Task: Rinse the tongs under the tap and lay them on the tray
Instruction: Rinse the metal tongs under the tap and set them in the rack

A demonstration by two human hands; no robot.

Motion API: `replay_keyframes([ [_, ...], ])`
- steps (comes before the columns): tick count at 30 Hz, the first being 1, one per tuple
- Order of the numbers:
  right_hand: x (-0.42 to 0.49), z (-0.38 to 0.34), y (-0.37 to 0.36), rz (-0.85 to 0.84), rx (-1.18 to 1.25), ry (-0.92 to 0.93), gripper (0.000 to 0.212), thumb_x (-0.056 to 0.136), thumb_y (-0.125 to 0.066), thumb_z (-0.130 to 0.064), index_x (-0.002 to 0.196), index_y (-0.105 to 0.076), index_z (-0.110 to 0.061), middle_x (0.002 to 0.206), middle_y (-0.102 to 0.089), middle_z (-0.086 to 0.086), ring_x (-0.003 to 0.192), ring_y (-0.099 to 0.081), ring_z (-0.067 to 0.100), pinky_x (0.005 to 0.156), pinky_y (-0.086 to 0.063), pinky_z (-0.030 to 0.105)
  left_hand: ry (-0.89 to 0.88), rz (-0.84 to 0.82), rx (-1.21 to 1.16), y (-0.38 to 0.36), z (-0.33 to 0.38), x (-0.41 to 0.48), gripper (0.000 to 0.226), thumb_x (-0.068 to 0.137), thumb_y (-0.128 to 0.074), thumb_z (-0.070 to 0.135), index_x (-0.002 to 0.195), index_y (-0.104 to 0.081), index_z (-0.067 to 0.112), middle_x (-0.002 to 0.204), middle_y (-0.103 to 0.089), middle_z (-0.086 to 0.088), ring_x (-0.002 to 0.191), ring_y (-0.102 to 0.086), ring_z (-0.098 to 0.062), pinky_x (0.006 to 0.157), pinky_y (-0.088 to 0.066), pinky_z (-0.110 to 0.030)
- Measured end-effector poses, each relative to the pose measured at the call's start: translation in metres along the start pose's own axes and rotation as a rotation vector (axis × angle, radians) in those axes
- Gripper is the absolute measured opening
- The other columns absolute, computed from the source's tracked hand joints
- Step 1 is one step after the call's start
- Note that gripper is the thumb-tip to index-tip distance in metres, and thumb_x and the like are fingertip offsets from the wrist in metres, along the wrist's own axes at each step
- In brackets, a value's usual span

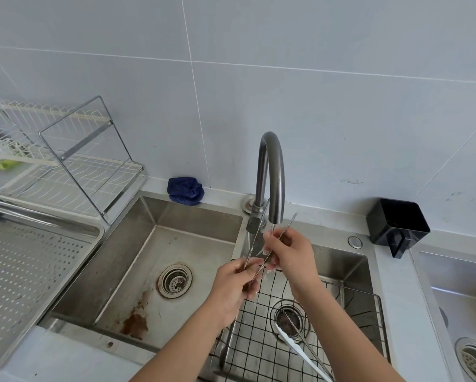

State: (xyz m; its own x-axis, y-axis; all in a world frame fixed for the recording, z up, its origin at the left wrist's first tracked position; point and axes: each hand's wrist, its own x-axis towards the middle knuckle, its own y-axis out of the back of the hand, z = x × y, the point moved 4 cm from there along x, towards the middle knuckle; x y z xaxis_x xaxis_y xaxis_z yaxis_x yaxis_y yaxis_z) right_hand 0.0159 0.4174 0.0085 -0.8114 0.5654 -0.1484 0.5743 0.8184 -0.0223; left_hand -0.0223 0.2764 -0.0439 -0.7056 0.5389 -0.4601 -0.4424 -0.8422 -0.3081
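- Tongs (290,221): thin steel, serrated arms splayed in a V, tips up. The left hand (232,288) pinches the lower end; one arm runs between the fingers of the right hand (289,255).
- Tap (275,172): grey gooseneck, spout just above right fingers, thin stream running.
- Tray (38,257): perforated steel, well left of all fingers.

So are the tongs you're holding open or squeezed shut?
Open: the tongs spread their arms in a V under the tap, gripped by left hand and right hand.
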Motion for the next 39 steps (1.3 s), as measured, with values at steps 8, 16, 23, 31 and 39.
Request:
replay_keyframes([
  [8,-0.011,0.007,-0.004,-0.250,-0.079,-0.070,0.025,0.100,-0.067,-0.024,0.101,-0.064,0.001,0.078,-0.070,0.023,0.059,-0.063,0.020,0.062,-0.060,0.038,0.085,-0.014,0.086,-0.006,-0.011,-0.004,0.044,0.098,-0.051,0.057,0.084,-0.074,0.022,0.060,-0.056,-0.003,0.040,-0.037,-0.011,0.035,-0.022,-0.022],
  [16,-0.021,0.022,-0.007,-0.197,-0.163,-0.134,0.048,0.100,-0.060,-0.048,0.079,-0.063,-0.005,0.057,-0.067,0.008,0.050,-0.066,0.020,0.050,-0.059,0.032,-0.164,-0.144,0.284,-0.014,-0.001,-0.013,0.059,0.084,-0.044,0.082,0.085,-0.066,0.028,0.068,-0.053,-0.006,0.045,-0.035,-0.010,0.039,-0.023,-0.020],
  [23,-0.018,0.013,-0.002,0.135,0.262,-0.127,0.025,0.103,-0.058,-0.021,0.089,-0.070,-0.005,0.073,-0.071,0.005,0.057,-0.063,0.014,0.048,-0.050,0.027,-0.279,0.021,0.675,0.012,-0.014,-0.014,0.046,0.085,-0.043,0.071,0.109,-0.065,0.039,0.064,-0.058,0.025,0.062,-0.050,0.001,0.062,-0.040,-0.020],
  [31,-0.019,0.019,-0.019,-0.096,0.117,-0.199,0.019,0.102,-0.060,-0.019,0.103,-0.070,-0.003,0.088,-0.078,0.011,0.077,-0.070,0.020,0.059,-0.056,0.028,-0.257,0.049,0.865,0.031,-0.032,-0.026,0.053,0.076,-0.031,0.087,0.093,-0.056,0.043,0.065,-0.053,0.009,0.056,-0.048,0.000,0.058,-0.039,-0.021],
  [39,-0.028,0.028,-0.015,0.024,0.103,-0.103,0.028,0.098,-0.062,-0.006,0.118,-0.067,-0.025,0.089,-0.079,0.002,0.071,-0.071,0.010,0.060,-0.058,0.025,-0.007,0.055,0.269,0.022,-0.023,-0.024,0.058,0.087,-0.059,0.068,0.083,-0.065,0.010,0.068,-0.062,-0.005,0.045,-0.053,-0.020,0.038,-0.039,-0.026],
])
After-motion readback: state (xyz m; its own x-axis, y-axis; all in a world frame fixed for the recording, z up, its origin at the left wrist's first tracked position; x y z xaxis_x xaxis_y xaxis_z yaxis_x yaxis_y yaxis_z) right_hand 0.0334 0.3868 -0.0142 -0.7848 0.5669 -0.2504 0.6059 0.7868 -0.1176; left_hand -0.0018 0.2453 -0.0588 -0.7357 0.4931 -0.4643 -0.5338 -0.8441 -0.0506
